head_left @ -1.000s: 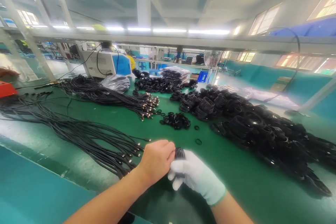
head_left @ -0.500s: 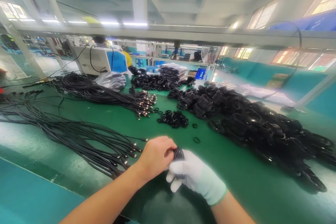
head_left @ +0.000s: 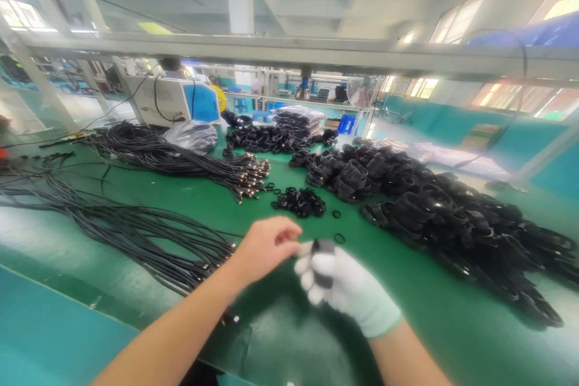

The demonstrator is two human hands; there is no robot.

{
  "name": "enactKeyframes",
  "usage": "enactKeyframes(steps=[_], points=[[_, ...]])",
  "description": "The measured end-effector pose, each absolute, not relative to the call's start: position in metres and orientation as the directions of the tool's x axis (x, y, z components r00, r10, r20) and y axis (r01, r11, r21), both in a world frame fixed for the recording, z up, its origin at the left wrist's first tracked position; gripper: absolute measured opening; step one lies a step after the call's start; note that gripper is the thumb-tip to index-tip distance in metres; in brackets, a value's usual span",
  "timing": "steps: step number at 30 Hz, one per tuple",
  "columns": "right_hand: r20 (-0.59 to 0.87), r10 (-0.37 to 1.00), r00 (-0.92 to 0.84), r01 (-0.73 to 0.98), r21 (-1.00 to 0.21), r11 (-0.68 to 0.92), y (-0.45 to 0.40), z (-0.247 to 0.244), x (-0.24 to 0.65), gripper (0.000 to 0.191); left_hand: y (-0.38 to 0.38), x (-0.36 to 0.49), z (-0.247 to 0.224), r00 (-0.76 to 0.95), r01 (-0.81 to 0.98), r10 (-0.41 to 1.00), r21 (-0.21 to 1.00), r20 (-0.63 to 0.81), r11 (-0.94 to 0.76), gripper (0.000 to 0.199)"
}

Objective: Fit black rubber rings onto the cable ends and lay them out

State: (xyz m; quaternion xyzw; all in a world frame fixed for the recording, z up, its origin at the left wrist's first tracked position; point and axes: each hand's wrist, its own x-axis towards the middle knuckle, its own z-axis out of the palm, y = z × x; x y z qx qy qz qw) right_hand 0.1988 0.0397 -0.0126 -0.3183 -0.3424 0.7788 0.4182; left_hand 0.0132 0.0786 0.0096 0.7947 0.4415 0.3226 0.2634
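Note:
My right hand (head_left: 339,280), in a white glove, is closed around a small black cable coil (head_left: 324,246). Its gloved thumb lies across the coil, and the fingers curl beneath. Just to the left is my bare left hand (head_left: 266,247), fingers half curled and thumb apart from them. That thumb's tip meets or nearly meets the gloved fingertips; nothing shows in its grasp. Beyond the hands lie a loose black ring (head_left: 339,238) and a small heap of black rings (head_left: 299,201). Straight black cables (head_left: 149,244) with metal plugs run beside my left forearm.
A large pile of coiled black cables (head_left: 434,211) covers the right side of the green table (head_left: 289,356). Another cable bundle (head_left: 181,160) lies at the back left, near a plastic bag (head_left: 192,136) and a white-and-blue machine (head_left: 176,99). A metal beam (head_left: 289,48) crosses above.
My left hand has come off the coil and moved slightly up. My right hand has shifted a little right and up, with the coil turned in its grip.

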Motion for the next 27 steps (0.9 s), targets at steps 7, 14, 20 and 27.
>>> enactKeyframes(steps=[7,14,20,27], points=[[-0.255,0.952,-0.168,-0.498,-0.811,-0.305,0.05,-0.008,0.225,0.039,0.096,0.013,-0.018,0.491,0.734,0.866,0.49,0.094,-0.47,0.007],[-0.24,0.968,-0.07,-0.251,-0.935,-0.25,0.049,-0.021,0.191,0.048,0.086,0.025,-0.019,0.48,0.666,0.875,0.625,0.061,-0.408,0.009],[-0.205,0.979,-0.012,-0.295,-0.934,-0.199,0.049,-0.033,0.168,0.05,0.062,0.03,-0.026,0.378,0.25,0.921,0.968,-0.09,-0.008,0.01],[-0.058,0.836,-0.546,-0.657,-0.589,-0.47,0.036,-0.033,0.178,0.041,0.046,0.012,-0.02,0.449,-0.249,0.891,0.948,-0.068,0.198,0.019]])
